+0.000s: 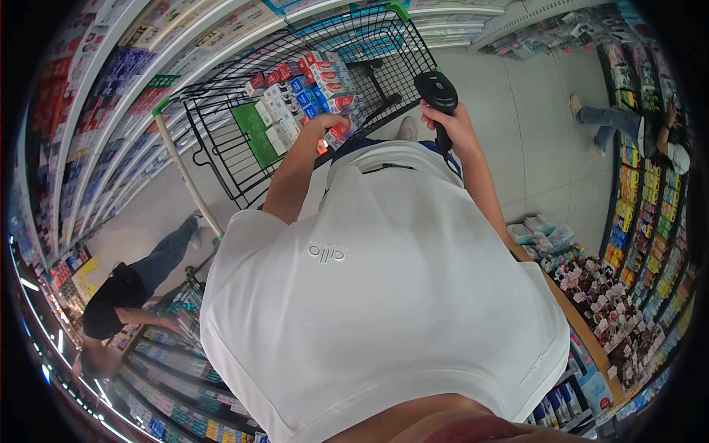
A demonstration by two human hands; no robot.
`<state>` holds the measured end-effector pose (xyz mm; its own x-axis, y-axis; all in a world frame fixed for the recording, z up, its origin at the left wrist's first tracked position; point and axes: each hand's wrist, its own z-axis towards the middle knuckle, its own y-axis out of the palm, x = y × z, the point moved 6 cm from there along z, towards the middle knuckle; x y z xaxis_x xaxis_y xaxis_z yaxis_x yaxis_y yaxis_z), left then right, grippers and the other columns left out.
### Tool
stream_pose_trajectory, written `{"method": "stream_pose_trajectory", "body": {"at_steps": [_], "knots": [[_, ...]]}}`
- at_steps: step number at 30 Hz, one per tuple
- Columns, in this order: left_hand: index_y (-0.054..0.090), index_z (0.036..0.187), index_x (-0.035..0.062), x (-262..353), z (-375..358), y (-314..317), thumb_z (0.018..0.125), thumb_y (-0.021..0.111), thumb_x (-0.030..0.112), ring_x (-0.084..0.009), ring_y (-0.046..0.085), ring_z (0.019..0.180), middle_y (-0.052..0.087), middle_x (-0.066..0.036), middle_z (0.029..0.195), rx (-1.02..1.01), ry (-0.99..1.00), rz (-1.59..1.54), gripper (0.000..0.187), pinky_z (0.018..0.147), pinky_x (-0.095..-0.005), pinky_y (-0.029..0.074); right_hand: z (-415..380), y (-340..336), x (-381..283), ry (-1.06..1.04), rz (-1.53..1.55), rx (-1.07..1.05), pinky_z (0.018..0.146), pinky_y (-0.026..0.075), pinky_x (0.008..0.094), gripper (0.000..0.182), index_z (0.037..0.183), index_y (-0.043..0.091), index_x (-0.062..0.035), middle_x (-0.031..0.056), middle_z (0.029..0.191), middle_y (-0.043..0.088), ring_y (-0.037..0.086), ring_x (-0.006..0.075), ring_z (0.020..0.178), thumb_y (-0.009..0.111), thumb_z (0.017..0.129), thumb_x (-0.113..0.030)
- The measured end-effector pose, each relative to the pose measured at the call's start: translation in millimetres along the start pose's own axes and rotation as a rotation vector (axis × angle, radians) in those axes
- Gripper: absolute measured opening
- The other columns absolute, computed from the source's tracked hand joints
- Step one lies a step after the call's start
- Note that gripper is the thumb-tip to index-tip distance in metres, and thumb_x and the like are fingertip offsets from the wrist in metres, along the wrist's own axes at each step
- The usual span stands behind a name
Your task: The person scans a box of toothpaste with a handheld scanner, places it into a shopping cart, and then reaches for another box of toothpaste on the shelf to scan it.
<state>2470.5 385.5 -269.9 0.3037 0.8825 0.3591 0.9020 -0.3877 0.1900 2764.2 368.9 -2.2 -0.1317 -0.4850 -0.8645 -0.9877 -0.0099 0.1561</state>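
My right hand (459,127) is closed around the handle of a black barcode scanner (436,91), held upright beside the cart. My left hand (327,125) reaches over the near edge of a wire shopping cart (214,151). Its fingers are curled on a small red-and-white box (337,136), partly hidden by the hand. Just past that hand, stacks of small cartons in white (283,100), blue (304,98) and red (325,74) fill the middle of the cart. A green panel (254,135) stands at their left.
Long shelves of packaged goods (111,96) run along the left. Behind on the left, a person in a black shirt (111,303) reaches into another cart (190,314). Another person (617,118) is by the racks (628,199) at right. Grey floor tiles (543,140) lie between.
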Motion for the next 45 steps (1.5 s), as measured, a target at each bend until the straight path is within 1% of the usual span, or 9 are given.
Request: {"method": "stream_pose_trajectory", "body": {"at_steps": [7, 14, 17, 19, 28, 29, 34, 40, 45], "knots": [[0.070, 0.081, 0.0021, -2, 26, -18, 0.054, 0.077, 0.033, -0.0202, 0.061, 0.079, 0.067, -0.009, 0.091, 0.277, 0.011, 0.808, 0.042, 0.072, -0.0313, 0.050, -1, -1, 1, 0.007, 0.028, 0.029, 0.061, 0.042, 0.0239, 0.020, 0.097, 0.064, -0.0004, 0.0049, 0.074, 0.061, 0.053, 0.0101, 0.064, 0.067, 0.080, -0.012], [0.069, 0.092, -0.0022, 9, 26, -14, 0.054, 0.079, 0.035, -0.0251, 0.065, 0.091, 0.067, -0.017, 0.103, 0.368, 0.005, 0.845, 0.054, 0.077, -0.0321, 0.052, -3, -7, 4, 0.032, -0.014, 0.062, 0.061, 0.042, 0.0236, 0.021, 0.097, 0.064, 0.0005, 0.0052, 0.074, 0.061, 0.053, 0.0099, 0.064, 0.068, 0.080, -0.011], [0.067, 0.081, -0.0084, 17, 30, -15, 0.057, 0.079, 0.031, -0.0252, 0.067, 0.074, 0.068, -0.017, 0.088, 0.440, 0.099, 0.862, 0.048, 0.064, -0.0341, 0.054, -3, -7, 5, 0.032, -0.012, 0.066, 0.060, 0.042, 0.0235, 0.021, 0.097, 0.064, 0.0002, 0.0051, 0.074, 0.061, 0.053, 0.0097, 0.063, 0.068, 0.080, -0.011], [0.067, 0.095, -0.0032, 11, 37, -20, 0.059, 0.079, 0.033, -0.0295, 0.066, 0.095, 0.067, -0.019, 0.103, 0.436, -0.024, 0.725, 0.052, 0.082, -0.0360, 0.052, -5, -5, 2, 0.032, -0.013, 0.064, 0.060, 0.042, 0.0234, 0.020, 0.096, 0.064, -0.0004, 0.0050, 0.074, 0.061, 0.053, 0.0097, 0.063, 0.068, 0.080, -0.012], [0.067, 0.092, -0.0034, 21, 4, -36, 0.065, 0.077, 0.036, -0.0339, 0.065, 0.096, 0.066, -0.024, 0.101, 0.781, 0.190, 0.625, 0.048, 0.082, -0.0411, 0.051, -3, 1, 4, 0.028, -0.028, 0.027, 0.060, 0.042, 0.0235, 0.019, 0.095, 0.063, -0.0012, 0.0045, 0.074, 0.061, 0.053, 0.0096, 0.064, 0.068, 0.080, -0.011], [0.071, 0.083, 0.0024, 22, -4, -36, 0.068, 0.072, 0.035, -0.0326, 0.066, 0.088, 0.069, -0.020, 0.089, 0.801, 0.204, 0.668, 0.036, 0.078, -0.0425, 0.051, -2, 2, 3, 0.029, -0.030, 0.020, 0.060, 0.042, 0.0235, 0.019, 0.095, 0.063, -0.0012, 0.0045, 0.074, 0.061, 0.053, 0.0096, 0.064, 0.068, 0.080, -0.011], [0.072, 0.086, 0.0060, -12, -10, -77, 0.073, 0.067, 0.034, -0.0309, 0.066, 0.087, 0.069, -0.016, 0.088, 0.767, 0.190, 0.694, 0.032, 0.078, -0.0408, 0.051, 3, 11, 7, 0.051, -0.045, -0.018, 0.060, 0.042, 0.0236, 0.020, 0.096, 0.064, -0.0006, 0.0046, 0.074, 0.061, 0.052, 0.0095, 0.063, 0.068, 0.080, -0.012], [0.066, 0.098, 0.0019, -30, -146, -151, 0.071, 0.072, 0.022, -0.0345, 0.063, 0.090, 0.064, -0.020, 0.097, 1.374, 0.511, 0.548, 0.034, 0.081, -0.0411, 0.050, 15, 24, 16, 0.071, -0.056, -0.076, 0.060, 0.042, 0.0237, 0.020, 0.096, 0.064, 0.0004, 0.0049, 0.073, 0.061, 0.052, 0.0094, 0.063, 0.068, 0.081, -0.012], [0.056, 0.108, 0.0030, -53, -282, -185, 0.070, 0.072, 0.020, -0.0341, 0.055, 0.098, 0.054, -0.016, 0.107, 1.814, 0.447, 0.613, 0.045, 0.085, -0.0436, 0.046, 35, 35, 29, 0.064, -0.138, -0.142, 0.059, 0.042, 0.0252, 0.021, 0.094, 0.065, -0.0002, 0.0048, 0.072, 0.062, 0.055, 0.0098, 0.063, 0.069, 0.081, -0.016]]}}
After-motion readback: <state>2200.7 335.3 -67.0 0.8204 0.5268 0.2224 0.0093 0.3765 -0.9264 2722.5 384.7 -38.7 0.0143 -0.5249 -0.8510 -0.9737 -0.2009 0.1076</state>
